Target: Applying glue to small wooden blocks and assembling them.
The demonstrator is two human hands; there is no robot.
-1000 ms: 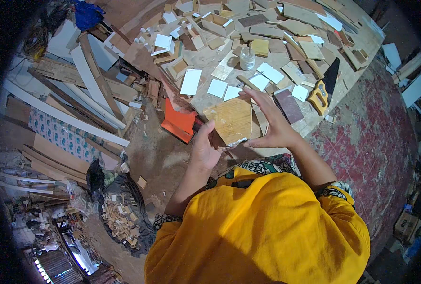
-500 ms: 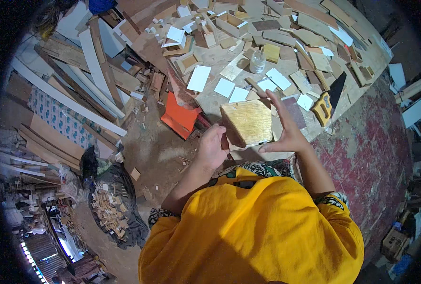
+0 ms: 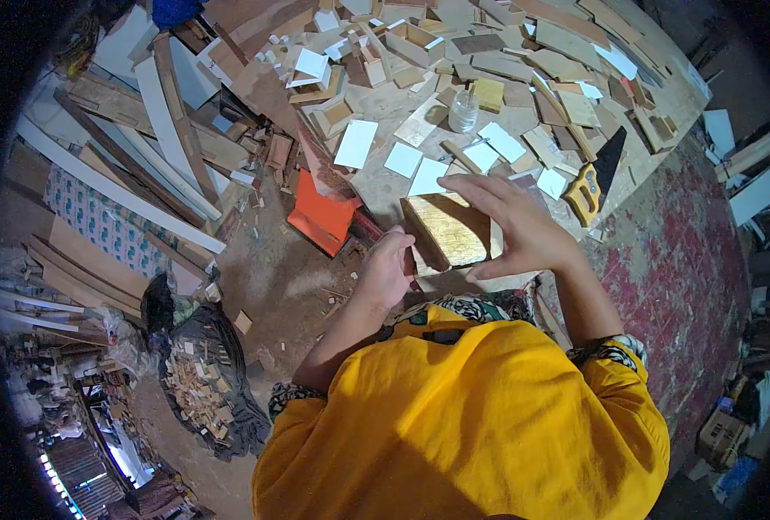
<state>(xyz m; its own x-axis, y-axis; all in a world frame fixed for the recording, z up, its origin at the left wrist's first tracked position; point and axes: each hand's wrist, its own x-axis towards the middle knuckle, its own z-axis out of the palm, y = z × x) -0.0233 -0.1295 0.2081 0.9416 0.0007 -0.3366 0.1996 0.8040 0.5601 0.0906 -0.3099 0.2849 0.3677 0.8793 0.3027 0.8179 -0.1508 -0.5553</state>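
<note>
A squarish wooden block, with a shiny yellow grained face and a darker left side, is in front of my body, above the near table edge. My left hand is closed on its left, lower side, thumb along the edge. My right hand spans its right side, fingers bent over the far edge and thumb by the near edge. The right fingers shade part of the yellow face. Whether the block is solid or hollow, I cannot tell.
The table carries white rectangular pieces, a glass jar, a yellow block and a yellow-handled handsaw. An orange object stands left of it. Long boards and a dark sack of offcuts lie at left.
My right hand has curled its fingers further over the block's far edge, now covering and shading more of the face. My left hand keeps its hold. The view has shifted slightly.
</note>
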